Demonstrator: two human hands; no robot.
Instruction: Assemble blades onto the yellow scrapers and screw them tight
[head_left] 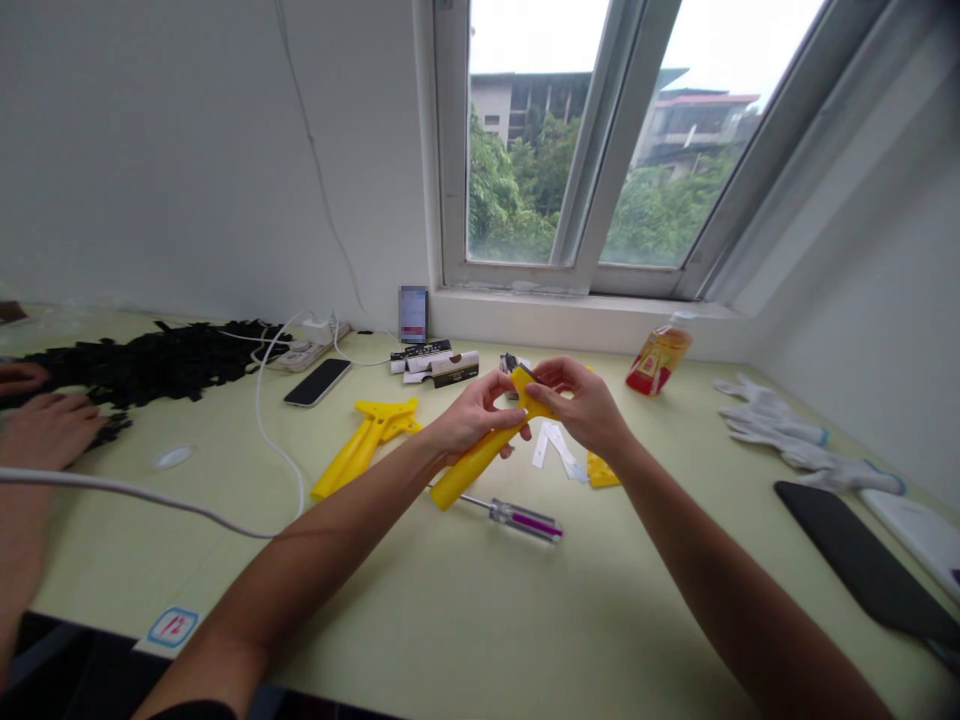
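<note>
A yellow scraper handle [474, 470] is held at a slant above the table, its round grip pointing down to the left. My left hand [484, 408] is closed around it just below the head. At the head end, the fingers of my right hand [574, 395] pinch the yellow part, and a dark strip shows there. Beneath, a screwdriver [525, 520] with a clear and purple handle lies on the table. Flat pale blades [559, 452] and a yellow plate-like piece [602, 470] lie behind my hands. More yellow scraper handles [364, 445] rest to the left.
Small blade boxes [454, 370], a propped phone [413, 314] and a flat phone [318, 382] stand or lie toward the back. A white cable [262, 400] crosses the left. Another person's hands [52, 430] touch black strips [165, 365]. A bottle [660, 355] and gloves [780, 430] are right.
</note>
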